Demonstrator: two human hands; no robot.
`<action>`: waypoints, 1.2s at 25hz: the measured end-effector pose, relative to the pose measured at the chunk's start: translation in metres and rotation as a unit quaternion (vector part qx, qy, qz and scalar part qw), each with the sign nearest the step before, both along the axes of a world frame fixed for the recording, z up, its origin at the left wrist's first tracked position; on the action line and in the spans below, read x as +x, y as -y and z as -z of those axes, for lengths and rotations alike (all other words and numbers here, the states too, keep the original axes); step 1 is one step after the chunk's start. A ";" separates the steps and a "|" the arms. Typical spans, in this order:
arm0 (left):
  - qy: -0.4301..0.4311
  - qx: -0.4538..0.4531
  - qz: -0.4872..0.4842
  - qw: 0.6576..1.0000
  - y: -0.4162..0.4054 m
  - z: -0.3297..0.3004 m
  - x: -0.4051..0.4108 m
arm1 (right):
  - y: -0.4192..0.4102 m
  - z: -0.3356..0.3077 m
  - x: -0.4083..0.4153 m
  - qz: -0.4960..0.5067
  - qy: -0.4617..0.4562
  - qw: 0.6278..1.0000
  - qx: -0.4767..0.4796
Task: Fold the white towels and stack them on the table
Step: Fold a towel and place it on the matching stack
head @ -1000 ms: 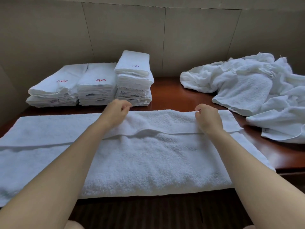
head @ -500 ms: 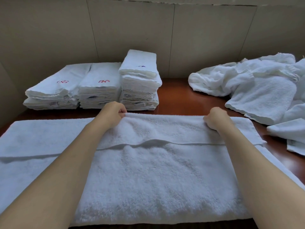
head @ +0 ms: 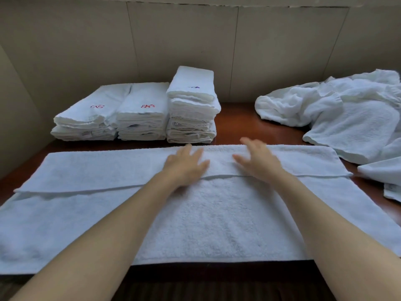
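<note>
A long white towel lies spread across the front of the dark wooden table, its far strip folded over toward me. My left hand lies flat, fingers straight, on that folded strip near the middle. My right hand rests beside it, fingers spread and slightly blurred, also on the strip. Neither hand holds cloth. Three stacks of folded white towels stand at the back left, the right stack tallest. A heap of unfolded white towels sits at the back right.
A beige panelled wall closes the back and left of the table. The spread towel overhangs the table's front edge. A bare strip of wood shows between the stacks and the heap.
Both hands have let go of the far towel edge and opened flat on the folded strip. They have moved closer together toward the middle. The view has shifted slightly.
</note>
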State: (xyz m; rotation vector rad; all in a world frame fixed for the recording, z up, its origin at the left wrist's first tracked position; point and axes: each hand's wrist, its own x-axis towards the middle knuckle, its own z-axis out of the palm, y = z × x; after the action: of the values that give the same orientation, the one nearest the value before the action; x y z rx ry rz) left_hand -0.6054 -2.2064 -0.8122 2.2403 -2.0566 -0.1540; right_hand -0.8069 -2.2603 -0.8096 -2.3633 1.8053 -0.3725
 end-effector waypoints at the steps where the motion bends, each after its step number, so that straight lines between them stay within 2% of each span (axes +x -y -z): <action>1: 0.008 0.015 0.020 1.000 -0.007 0.005 -0.003 | -0.008 0.005 0.006 -0.024 -0.040 0.998 0.050; 3: 0.010 0.015 0.033 0.999 -0.019 0.005 0.007 | -0.020 0.005 0.009 -0.028 -0.076 0.994 0.078; 5: 0.008 0.030 0.023 0.999 -0.036 -0.004 0.024 | -0.033 -0.002 0.014 -0.046 -0.069 0.996 0.041; 8: 0.019 0.088 -0.002 0.996 -0.065 -0.020 0.050 | -0.061 -0.009 0.046 -0.154 -0.064 0.986 0.031; 11: 0.014 0.105 -0.069 0.992 -0.088 -0.024 0.085 | -0.086 -0.005 0.086 -0.239 -0.050 0.970 0.004; 19: 0.060 0.092 -0.200 0.974 -0.128 -0.027 0.164 | -0.086 0.006 0.154 -0.229 -0.008 0.972 -0.062; 21: 0.054 0.055 -0.244 0.967 -0.132 -0.027 0.181 | -0.081 0.005 0.166 -0.196 0.019 0.976 -0.092; 23: 0.056 -0.038 -0.260 0.963 -0.135 -0.027 0.195 | -0.081 0.000 0.174 -0.168 0.054 0.975 -0.138; 25: 0.067 -0.116 -0.250 0.959 -0.137 -0.025 0.209 | -0.087 0.000 0.180 -0.181 0.066 0.969 -0.152; 27: 0.096 -0.073 -0.238 0.964 -0.141 -0.020 0.218 | -0.098 0.014 0.184 -0.235 0.041 0.962 -0.133; 30: 0.131 0.108 -0.256 0.952 -0.147 -0.016 0.221 | -0.100 0.024 0.179 -0.278 0.022 0.952 -0.124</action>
State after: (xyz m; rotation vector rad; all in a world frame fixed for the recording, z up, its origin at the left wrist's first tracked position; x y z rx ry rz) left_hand -0.3846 -2.0596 -0.7960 2.9876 -1.5357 -0.0398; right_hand -0.6276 -2.1602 -0.8333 -2.8629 1.0451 -0.5871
